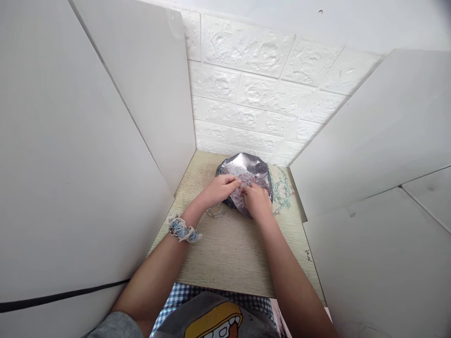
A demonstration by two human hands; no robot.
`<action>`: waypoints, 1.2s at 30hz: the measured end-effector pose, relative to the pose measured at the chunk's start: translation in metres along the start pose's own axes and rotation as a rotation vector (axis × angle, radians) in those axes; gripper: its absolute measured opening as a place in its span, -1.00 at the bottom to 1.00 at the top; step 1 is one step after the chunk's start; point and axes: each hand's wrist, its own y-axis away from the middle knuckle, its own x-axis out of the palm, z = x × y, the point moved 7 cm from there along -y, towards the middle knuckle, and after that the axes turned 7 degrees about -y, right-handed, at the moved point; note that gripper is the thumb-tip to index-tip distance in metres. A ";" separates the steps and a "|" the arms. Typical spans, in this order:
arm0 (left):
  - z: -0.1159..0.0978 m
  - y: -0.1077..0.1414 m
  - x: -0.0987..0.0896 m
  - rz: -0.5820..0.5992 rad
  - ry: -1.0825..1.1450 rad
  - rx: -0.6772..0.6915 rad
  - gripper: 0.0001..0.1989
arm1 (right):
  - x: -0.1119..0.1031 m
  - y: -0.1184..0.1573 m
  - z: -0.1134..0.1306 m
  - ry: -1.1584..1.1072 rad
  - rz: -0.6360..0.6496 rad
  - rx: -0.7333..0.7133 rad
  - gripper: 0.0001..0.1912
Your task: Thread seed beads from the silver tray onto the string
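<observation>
A silvery, shiny bag or pouch [246, 163] lies opened out on the wooden table, close to the brick-patterned wall. Many small pink and clear beads [251, 180] are spread over it. My left hand [225, 186] reaches in from the left, thumb and fingertips pinched together above the beads; whatever sits in the pinch is too small to make out. Beside it my right hand [259, 199] rests among the beads with its fingers curled down, their tips partly hidden. A scrunchie [183, 230] in blue with lace trim circles my left wrist.
Strings of pale green beads [283, 190] lie right of the bag, and a pale bead strand [216, 211] lies at its lower left. White panels [151, 94] rise on both sides of the narrow table [225, 253]. Small metal bits [307, 255] lie near the right edge.
</observation>
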 end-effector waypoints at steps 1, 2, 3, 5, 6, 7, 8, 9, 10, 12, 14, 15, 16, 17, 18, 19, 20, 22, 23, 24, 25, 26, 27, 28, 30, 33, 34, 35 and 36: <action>0.000 0.000 0.000 -0.001 0.000 -0.001 -0.69 | 0.000 0.000 0.000 0.004 -0.002 -0.003 -0.73; 0.000 0.000 0.000 -0.003 0.000 -0.003 -0.69 | 0.001 -0.001 0.001 0.008 -0.003 -0.007 -0.73; 0.000 0.000 0.000 -0.005 0.001 -0.006 -0.70 | 0.001 -0.001 0.001 0.012 -0.005 -0.011 -0.73; 0.001 0.001 0.000 -0.005 0.005 -0.008 -0.70 | 0.002 -0.002 0.001 0.019 -0.006 -0.014 -0.73; 0.001 0.001 0.000 -0.004 0.008 -0.008 -0.70 | 0.002 -0.002 0.002 0.022 -0.005 -0.015 -0.72; 0.001 0.000 0.000 -0.002 0.012 -0.006 -0.70 | 0.003 -0.003 0.002 0.024 -0.004 -0.014 -0.72; 0.001 0.000 0.001 0.000 0.016 -0.004 -0.70 | 0.003 -0.003 0.001 0.026 -0.004 -0.012 -0.72; 0.001 0.000 0.001 0.002 0.021 -0.001 -0.70 | 0.004 -0.003 0.001 0.027 -0.002 -0.011 -0.72; 0.001 0.000 0.001 0.004 0.025 0.000 -0.70 | 0.004 -0.004 0.001 0.028 -0.002 -0.010 -0.73; 0.002 -0.001 0.002 0.005 0.030 -0.001 -0.70 | 0.006 -0.005 0.001 0.032 0.002 -0.008 -0.74; 0.002 -0.001 0.001 0.002 0.029 -0.002 -0.69 | 0.008 -0.006 0.001 0.041 0.008 -0.009 -0.74; 0.002 -0.001 0.001 0.001 0.025 -0.001 -0.69 | 0.009 -0.006 0.001 0.047 0.010 -0.012 -0.75; 0.002 -0.001 0.001 0.000 0.020 0.002 -0.69 | 0.010 -0.007 0.001 0.053 0.009 -0.015 -0.75; 0.002 -0.001 0.001 -0.001 0.016 0.005 -0.69 | 0.010 -0.007 0.002 0.060 0.005 -0.020 -0.75; 0.002 -0.001 0.001 -0.004 0.012 0.007 -0.69 | 0.010 -0.007 0.002 0.066 -0.001 -0.025 -0.75; 0.003 -0.001 0.001 -0.006 0.010 0.007 -0.69 | 0.011 -0.007 0.003 0.072 -0.007 -0.029 -0.75; 0.003 -0.001 0.000 -0.008 0.009 0.006 -0.69 | 0.011 -0.007 0.004 0.077 -0.013 -0.033 -0.74; 0.005 -0.002 0.000 -0.015 0.004 0.000 -0.68 | 0.011 -0.007 0.005 0.085 -0.021 -0.037 -0.74; 0.006 -0.002 0.000 -0.019 0.001 -0.002 -0.68 | 0.011 -0.006 0.006 0.087 -0.022 -0.038 -0.74; 0.007 -0.003 -0.001 -0.025 0.000 -0.003 -0.67 | 0.011 -0.006 0.006 0.088 -0.022 -0.037 -0.75; 0.008 -0.003 -0.001 -0.031 0.002 -0.004 -0.67 | 0.010 -0.006 0.006 0.087 -0.025 -0.037 -0.75; 0.009 -0.004 -0.001 -0.038 0.007 -0.006 -0.67 | 0.010 -0.005 0.006 0.084 -0.029 -0.035 -0.75; 0.010 -0.004 -0.001 -0.042 0.013 -0.008 -0.67 | 0.009 -0.005 0.006 0.079 -0.035 -0.033 -0.75; 0.010 -0.004 -0.001 -0.043 0.019 -0.010 -0.67 | 0.008 -0.004 0.005 0.074 -0.041 -0.029 -0.74; 0.011 -0.004 -0.001 -0.039 0.025 -0.011 -0.66 | 0.006 -0.003 0.003 0.067 -0.052 -0.007 -0.75; 0.010 -0.004 0.000 -0.028 0.024 -0.008 -0.66 | 0.004 -0.002 -0.001 0.056 -0.036 0.030 -0.76; 0.009 -0.003 0.000 -0.027 0.022 -0.008 -0.66 | 0.004 -0.002 -0.002 0.052 -0.026 0.034 -0.75; 0.009 -0.003 0.000 -0.024 0.019 -0.008 -0.66 | 0.004 -0.002 -0.002 0.048 -0.014 0.035 -0.75; 0.008 -0.003 0.000 -0.022 0.015 -0.010 -0.67 | 0.004 -0.003 -0.002 0.046 -0.003 0.033 -0.75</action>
